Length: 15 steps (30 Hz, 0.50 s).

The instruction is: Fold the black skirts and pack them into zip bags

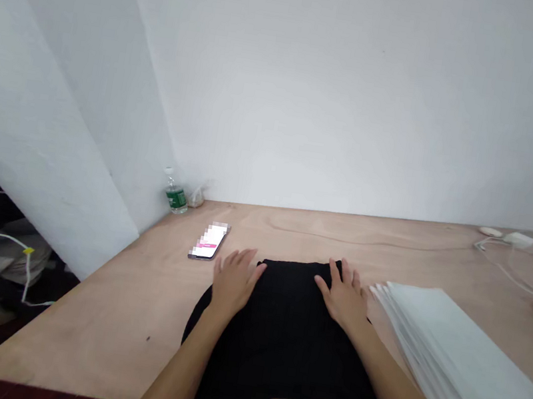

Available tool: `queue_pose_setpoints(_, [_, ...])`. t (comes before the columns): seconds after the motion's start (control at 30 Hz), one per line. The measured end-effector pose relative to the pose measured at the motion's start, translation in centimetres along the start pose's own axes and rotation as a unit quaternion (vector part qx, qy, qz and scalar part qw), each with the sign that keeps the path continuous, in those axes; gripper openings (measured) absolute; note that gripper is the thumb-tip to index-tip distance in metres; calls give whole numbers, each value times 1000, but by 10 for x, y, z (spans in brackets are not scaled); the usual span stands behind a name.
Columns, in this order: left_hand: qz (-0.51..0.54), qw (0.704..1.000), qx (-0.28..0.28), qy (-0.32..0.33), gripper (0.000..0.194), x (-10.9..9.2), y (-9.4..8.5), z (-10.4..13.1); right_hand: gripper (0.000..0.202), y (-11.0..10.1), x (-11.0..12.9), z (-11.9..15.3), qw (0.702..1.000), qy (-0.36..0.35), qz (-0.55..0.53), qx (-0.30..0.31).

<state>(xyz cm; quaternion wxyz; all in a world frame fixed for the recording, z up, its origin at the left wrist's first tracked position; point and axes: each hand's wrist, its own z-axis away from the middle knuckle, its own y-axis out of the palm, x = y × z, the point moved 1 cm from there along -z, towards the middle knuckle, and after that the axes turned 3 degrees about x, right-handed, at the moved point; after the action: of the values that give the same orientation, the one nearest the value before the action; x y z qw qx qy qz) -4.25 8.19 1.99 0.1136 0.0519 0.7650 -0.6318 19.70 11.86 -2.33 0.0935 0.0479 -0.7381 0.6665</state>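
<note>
A black cloth garment (291, 345) lies spread on the wooden table in front of me, its exact kind unclear. On its upper left corner rests my left hand (235, 281), fingers spread and pointing away from me. My right hand (345, 293) lies likewise on the upper right corner, with its fingers apart. Both palms face down on the fabric, and neither hand grips it. Just right of the garment is a stack of thin white sheets or bags (465, 352). Beyond my left hand a phone (210, 242) lies with its screen lit.
A green-labelled plastic bottle (176, 197) and a small clear bag (196, 196) stand at the back left corner by the wall. White cables and an adapter (520, 240) lie at the back right. The table's left edge (62, 302) drops off toward dark shelving.
</note>
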Motion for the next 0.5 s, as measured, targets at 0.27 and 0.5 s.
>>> queue_pose_setpoints(0.27, [79, 964, 79, -241, 67, 61, -23, 61, 60, -2, -45, 96, 987, -135, 38, -84])
queue_pose_setpoints(0.5, [85, 960, 129, -235, 61, 47, -14, 55, 67, 9, -58, 118, 976, -199, 50, -70])
